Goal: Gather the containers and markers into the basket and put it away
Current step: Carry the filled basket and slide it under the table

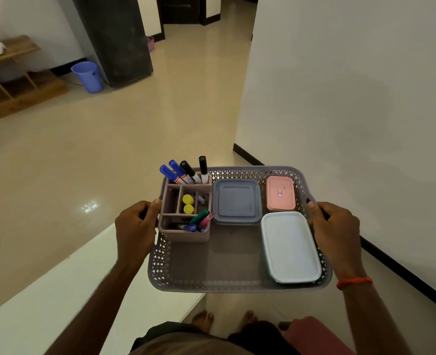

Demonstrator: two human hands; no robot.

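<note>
Carrying the basket (pixel 237 285) level above the floor (pixel 109 149), the left hand (pixel 134 231) and right hand (pixel 337 231) have their fingers clamped on its opposite side handles, likely to balance the load. Inside the basket, the marker organizer (pixel 186 234) stands upright at its left wall, so the markers (pixel 186 170) stay put; three lidded containers (pixel 291 249) lie flat beside it.
</note>
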